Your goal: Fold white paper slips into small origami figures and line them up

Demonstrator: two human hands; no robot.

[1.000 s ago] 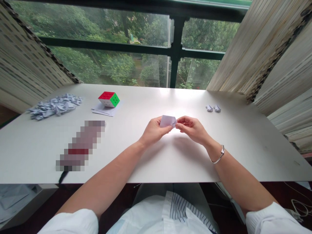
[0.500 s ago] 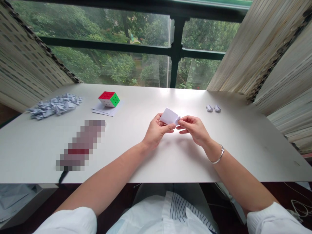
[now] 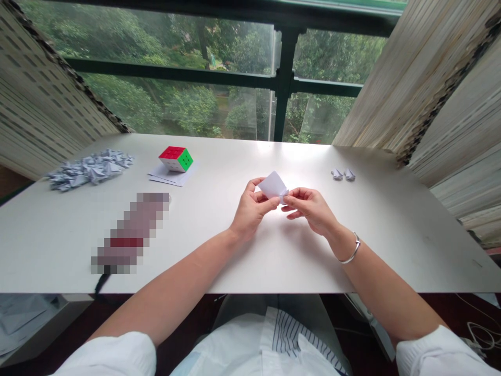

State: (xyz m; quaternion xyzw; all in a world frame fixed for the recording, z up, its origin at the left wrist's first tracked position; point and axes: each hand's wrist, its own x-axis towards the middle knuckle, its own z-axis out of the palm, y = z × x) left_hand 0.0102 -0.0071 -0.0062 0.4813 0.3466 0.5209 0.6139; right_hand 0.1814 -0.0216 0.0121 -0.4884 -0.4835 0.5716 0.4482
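Folded white paper piece [image 3: 273, 185]: left hand [image 3: 250, 207] grips its side, fingers curled; right hand [image 3: 310, 207] pinches its narrow end; two small folded paper figures [image 3: 337, 174] lie well apart on surface [image 3: 391, 250].

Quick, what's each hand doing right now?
Left hand: closed, holding a folded white paper.
Right hand: closed, pinching the paper's lower tip.

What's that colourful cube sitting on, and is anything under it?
The puzzle cube rests on white paper sheets lying on the table. The cube covers the paper directly beneath it, so nothing there can be seen.
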